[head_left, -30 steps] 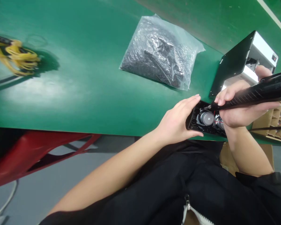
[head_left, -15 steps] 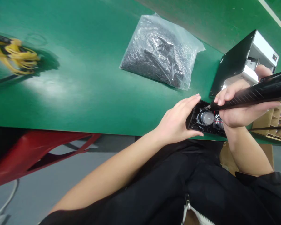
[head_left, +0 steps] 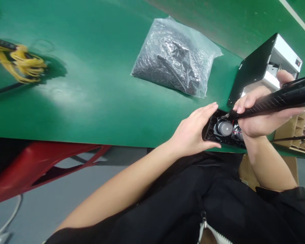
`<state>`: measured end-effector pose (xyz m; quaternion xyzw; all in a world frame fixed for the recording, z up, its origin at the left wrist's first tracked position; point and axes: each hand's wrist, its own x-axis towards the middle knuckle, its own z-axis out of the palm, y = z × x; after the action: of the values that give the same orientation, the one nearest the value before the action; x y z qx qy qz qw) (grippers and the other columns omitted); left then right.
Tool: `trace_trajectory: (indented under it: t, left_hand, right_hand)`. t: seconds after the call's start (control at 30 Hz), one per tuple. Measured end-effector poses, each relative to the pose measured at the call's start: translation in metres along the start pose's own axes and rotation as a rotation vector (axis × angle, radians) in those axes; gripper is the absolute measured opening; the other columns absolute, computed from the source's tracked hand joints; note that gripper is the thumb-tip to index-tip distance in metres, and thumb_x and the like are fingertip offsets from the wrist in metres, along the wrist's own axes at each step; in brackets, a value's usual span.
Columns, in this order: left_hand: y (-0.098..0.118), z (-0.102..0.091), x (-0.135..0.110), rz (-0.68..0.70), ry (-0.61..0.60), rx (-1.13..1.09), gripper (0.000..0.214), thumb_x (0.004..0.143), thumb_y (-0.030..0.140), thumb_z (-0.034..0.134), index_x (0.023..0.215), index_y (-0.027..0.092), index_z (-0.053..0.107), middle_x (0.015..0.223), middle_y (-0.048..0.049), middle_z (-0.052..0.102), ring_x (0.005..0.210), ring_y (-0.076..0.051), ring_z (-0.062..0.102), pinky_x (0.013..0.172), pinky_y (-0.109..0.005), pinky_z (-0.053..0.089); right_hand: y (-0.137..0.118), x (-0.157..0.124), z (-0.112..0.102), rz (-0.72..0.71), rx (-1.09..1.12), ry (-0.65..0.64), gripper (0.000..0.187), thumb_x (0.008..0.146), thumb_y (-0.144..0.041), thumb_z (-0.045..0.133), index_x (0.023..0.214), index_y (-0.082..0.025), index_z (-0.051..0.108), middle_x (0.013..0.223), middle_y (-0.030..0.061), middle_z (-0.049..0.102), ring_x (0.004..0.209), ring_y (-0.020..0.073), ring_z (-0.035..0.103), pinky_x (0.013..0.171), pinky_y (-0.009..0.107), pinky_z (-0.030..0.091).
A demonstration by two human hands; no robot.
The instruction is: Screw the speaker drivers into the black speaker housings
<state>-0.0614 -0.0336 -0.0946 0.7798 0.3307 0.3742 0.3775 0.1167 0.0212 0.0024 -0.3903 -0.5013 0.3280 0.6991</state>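
Well, the work sits at the near edge of the green table [head_left: 91, 112], where a shallow black housing [head_left: 208, 133] lies open with its insides showing. A silver round part [head_left: 224, 128] sits in a ringed seat, and a second silver round part [head_left: 238, 133] lies just beside it, partly hidden by the right hand [head_left: 259, 118]. Thin red wires [head_left: 233, 130] run between them. As far as the pictures show, both parts are in place, no cover lies over them, and the dark round holes at the housing's left end stand unfilled.

The left hand [head_left: 190, 132] has a wide grip, clasping that end of the housing with the fingers along its upper side and the thumb at its lower side. The right hand's grip is pressed closed around a black electric screwdriver [head_left: 277, 103], whose thin bit reaches the housing's upper rim. Whether it sits on a screw is too small to tell.

Behind the hands stands a black-and-white metal box [head_left: 254, 67]. Farther along the table lie a clear plastic bag of small black parts [head_left: 170, 57] and a bundle of yellow wires [head_left: 20, 59]. A cardboard parts rack [head_left: 295, 130] stands at the right.
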Motion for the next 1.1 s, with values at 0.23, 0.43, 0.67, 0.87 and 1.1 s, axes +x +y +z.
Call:
trace_trajectory:
  t: [0.23,0.43,0.67,0.87,1.1]
  left_hand:
    - [0.0001,0.0001,-0.0003,0.003,0.002,0.003,0.130,0.083,0.070,0.095,0.182,0.025,0.023,0.178,-0.0233,0.049,0.165,-0.043,0.050,0.134,-0.063,0.050]
    - [-0.0001,0.0004,0.0000,0.008,0.005,-0.005,0.131,0.082,0.069,0.096,0.182,0.025,0.024,0.178,-0.0237,0.049,0.165,-0.043,0.050,0.134,-0.063,0.051]
    - [-0.0011,0.0002,-0.0002,0.014,0.008,-0.014,0.131,0.082,0.069,0.096,0.182,0.026,0.023,0.178,-0.0233,0.049,0.165,-0.044,0.050,0.133,-0.063,0.051]
    - [-0.0007,0.0001,-0.0003,0.012,0.011,-0.013,0.130,0.083,0.069,0.095,0.182,0.025,0.024,0.178,-0.0239,0.049,0.165,-0.043,0.050,0.133,-0.062,0.051]
    - [-0.0011,0.0003,0.0001,0.025,0.015,-0.009,0.130,0.084,0.069,0.095,0.182,0.025,0.023,0.178,-0.0239,0.049,0.165,-0.043,0.050,0.133,-0.062,0.051]
  right_hand:
    - [-0.0034,0.0021,-0.0030,-0.005,-0.051,0.014,0.089,0.090,-0.104,0.022,0.125,-0.034,0.064,0.053,-0.0086,0.055,0.033,0.0138,0.042,0.034,0.027,0.039]
    - [-0.0011,-0.0008,-0.0041,-0.016,-0.007,0.002,0.083,0.095,-0.099,0.025,0.122,-0.035,0.071,0.055,-0.0091,0.057,0.031,0.0132,0.044,0.033,0.026,0.039]
    - [-0.0004,-0.0012,-0.0037,-0.021,0.014,0.012,0.080,0.097,-0.097,0.026,0.124,-0.034,0.068,0.056,-0.0102,0.060,0.030,0.0136,0.045,0.034,0.025,0.041]
    - [-0.0013,-0.0017,-0.0011,-0.045,0.046,0.046,0.079,0.098,-0.096,0.027,0.121,-0.034,0.072,0.056,-0.0084,0.059,0.031,0.0130,0.043,0.033,0.025,0.038]
    - [-0.0043,0.0002,-0.0030,-0.007,-0.003,0.029,0.083,0.093,-0.101,0.027,0.123,-0.037,0.070,0.055,-0.0101,0.059,0.030,0.0137,0.045,0.033,0.026,0.041]
